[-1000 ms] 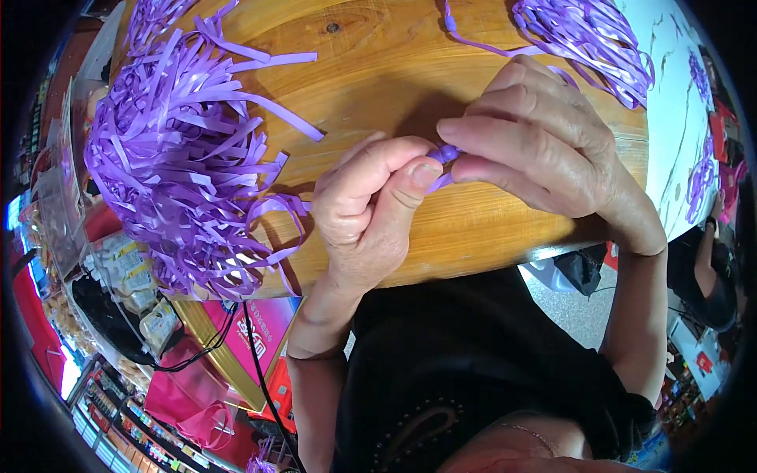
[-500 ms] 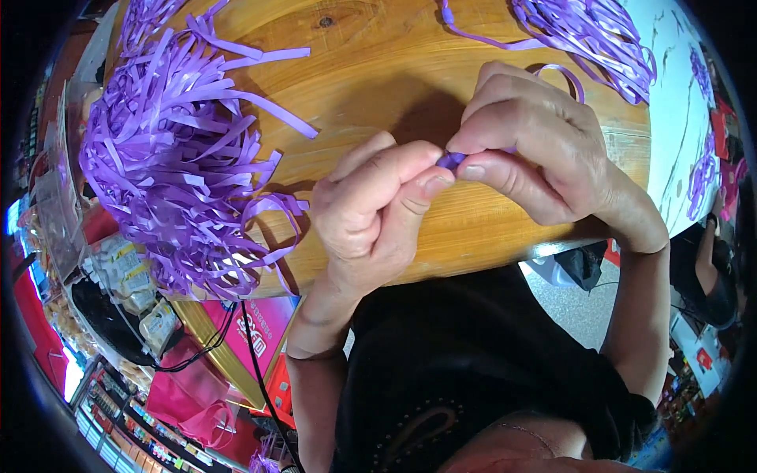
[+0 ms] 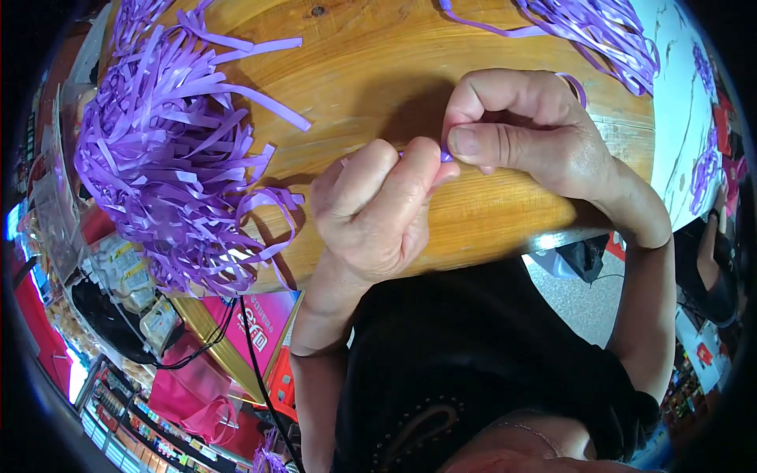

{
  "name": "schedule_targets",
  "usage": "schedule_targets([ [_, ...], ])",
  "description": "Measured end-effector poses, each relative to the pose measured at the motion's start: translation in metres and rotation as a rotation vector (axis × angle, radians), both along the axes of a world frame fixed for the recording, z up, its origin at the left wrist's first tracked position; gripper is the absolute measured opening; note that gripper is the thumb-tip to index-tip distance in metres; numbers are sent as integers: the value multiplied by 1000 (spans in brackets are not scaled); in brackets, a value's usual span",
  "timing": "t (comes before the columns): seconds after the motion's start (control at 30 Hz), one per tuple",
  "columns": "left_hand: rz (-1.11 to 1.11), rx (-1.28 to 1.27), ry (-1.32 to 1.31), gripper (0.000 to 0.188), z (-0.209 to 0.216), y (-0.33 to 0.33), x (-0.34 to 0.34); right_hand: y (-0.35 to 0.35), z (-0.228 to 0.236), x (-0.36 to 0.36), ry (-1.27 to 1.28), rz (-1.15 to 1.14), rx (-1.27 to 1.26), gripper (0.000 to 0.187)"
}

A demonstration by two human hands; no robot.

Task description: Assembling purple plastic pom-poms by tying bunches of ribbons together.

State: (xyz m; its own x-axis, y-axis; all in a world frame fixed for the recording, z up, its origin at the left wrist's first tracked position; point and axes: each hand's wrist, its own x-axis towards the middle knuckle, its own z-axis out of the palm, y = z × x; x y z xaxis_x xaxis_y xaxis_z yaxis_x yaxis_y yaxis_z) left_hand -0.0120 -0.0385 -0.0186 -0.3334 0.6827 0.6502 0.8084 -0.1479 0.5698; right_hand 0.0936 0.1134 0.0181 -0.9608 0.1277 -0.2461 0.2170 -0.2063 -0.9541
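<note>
Between my two hands, over the wooden table, a short bit of purple ribbon shows at the fingertips. My left hand is closed around one part of it, knuckles up. With thumb and forefinger my right hand pinches the other part close by. Most of the ribbon is hidden inside the fingers, so whether it is knotted I cannot tell. To the left lies a large heap of purple ribbon strips, loose ends pointing toward my left hand. Beyond my right hand is a bundle of looped purple ribbons.
The wooden table has a curved near edge by my body. A white marbled surface with more ribbon adjoins it at right. Clear plastic packs, a black cable and a pink bag are at lower left. Another person's arm shows far right.
My left hand has rolled over so its knuckles face up, and its thumb is tucked in. My right thumb has swung up over the forefinger. The purple ribbon stays between them.
</note>
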Motion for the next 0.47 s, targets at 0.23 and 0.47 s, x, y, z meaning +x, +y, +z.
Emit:
schedule_targets([
  [0.23, -11, 47, -251, 16, 2, 3, -4, 8, 1, -5, 25, -35, -59, 16],
  [0.47, -65, 42, -323, 13, 6, 1, -3, 20, -6, -8, 621, 104, 841, 32],
])
